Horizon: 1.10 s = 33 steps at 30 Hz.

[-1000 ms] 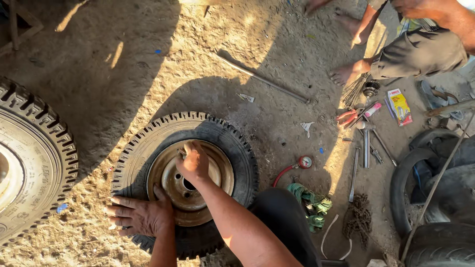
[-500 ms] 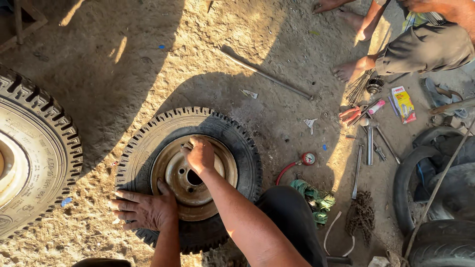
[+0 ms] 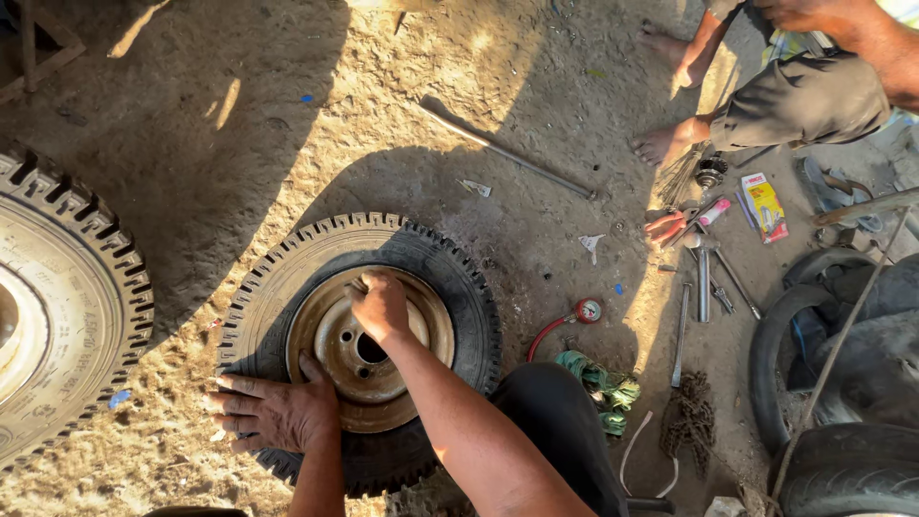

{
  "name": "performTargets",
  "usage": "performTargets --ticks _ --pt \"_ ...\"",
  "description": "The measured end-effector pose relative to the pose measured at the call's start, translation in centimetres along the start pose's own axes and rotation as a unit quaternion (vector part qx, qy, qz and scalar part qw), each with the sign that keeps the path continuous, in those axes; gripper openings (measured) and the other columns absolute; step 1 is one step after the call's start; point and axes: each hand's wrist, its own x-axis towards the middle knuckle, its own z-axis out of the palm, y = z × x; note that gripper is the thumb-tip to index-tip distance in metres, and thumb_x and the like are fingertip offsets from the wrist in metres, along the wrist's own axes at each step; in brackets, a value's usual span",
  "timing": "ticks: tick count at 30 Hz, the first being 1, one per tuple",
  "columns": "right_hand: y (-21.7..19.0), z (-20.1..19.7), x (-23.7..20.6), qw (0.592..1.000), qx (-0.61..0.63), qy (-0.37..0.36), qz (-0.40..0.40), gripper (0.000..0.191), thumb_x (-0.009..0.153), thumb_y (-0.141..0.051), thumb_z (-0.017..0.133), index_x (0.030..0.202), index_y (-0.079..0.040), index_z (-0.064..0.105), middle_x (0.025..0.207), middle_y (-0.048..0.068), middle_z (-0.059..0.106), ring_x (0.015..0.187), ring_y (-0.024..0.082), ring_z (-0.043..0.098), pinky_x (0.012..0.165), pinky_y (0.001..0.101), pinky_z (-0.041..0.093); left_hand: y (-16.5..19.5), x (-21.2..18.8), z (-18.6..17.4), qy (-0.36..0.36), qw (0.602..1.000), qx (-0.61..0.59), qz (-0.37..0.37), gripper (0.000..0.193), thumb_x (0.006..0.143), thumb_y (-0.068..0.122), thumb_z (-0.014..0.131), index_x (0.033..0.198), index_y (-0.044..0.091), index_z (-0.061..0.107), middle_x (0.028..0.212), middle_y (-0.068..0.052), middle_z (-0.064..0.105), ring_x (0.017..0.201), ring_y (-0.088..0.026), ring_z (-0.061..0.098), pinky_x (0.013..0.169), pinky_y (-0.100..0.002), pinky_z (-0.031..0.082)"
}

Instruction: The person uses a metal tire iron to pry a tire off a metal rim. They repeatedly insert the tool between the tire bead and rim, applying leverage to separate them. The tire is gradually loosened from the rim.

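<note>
Lying flat, knobby tyre (image 3: 450, 306), rusty rim (image 3: 335, 349)

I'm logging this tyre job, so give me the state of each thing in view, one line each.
small tyre: lying flat on the dirt, mounted on its rim
rusty rim: inside the tyre, facing up
left hand: flat, fingers spread on the tyre's sidewall
right hand: closed at the rim's upper edge
large tyre: lying flat at left
long metal bar: lying loose on the ground
</note>
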Motion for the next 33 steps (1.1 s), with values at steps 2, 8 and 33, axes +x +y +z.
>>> performTargets --ticks 2,8,33 --pt "-0.8 -0.4 0.1 1.000 0.016 -0.015 0.013 0.030 0.095 -0.033 0.070 0.089 -0.004 0.074 0.082 0.019 0.072 0.074 0.035 0.071 0.070 0.0453 0.054 0.0 0.0 -0.4 -0.003 1.000 -0.023 0.001 0.124 0.084 0.071 0.064 0.169 0.005 0.003 0.173 -0.025 0.004 0.155 -0.050 0.012 0.117 -0.073 0.014" --pt "-0.4 -0.1 0.5 0.993 -0.008 0.120 -0.021 0.051 0.097 -0.047 0.072 0.081 0.001 0.074 0.081 0.022 0.072 0.071 0.039 0.068 0.070 0.0455 0.054 -0.2 0.1 -0.7 0.015 1.000 -0.023 0.013 0.120 0.086 0.070 0.066 0.167 0.005 0.006 0.170 -0.026 0.007 0.154 -0.050 0.013 0.116 -0.071 0.013" --pt "0.6 -0.1 -2.6 0.991 0.099 0.026 -0.082 0.020 0.086 -0.008 0.070 0.106 -0.007 0.066 0.101 0.012 0.072 0.093 0.030 0.073 0.079 0.0397 0.058 -0.2 0.9 -1.4 -0.023 0.999 -0.049 -0.002 0.110 0.090 0.066 0.060 0.166 0.003 0.009 0.171 -0.022 -0.001 0.156 -0.047 0.003 0.120 -0.069 0.011"
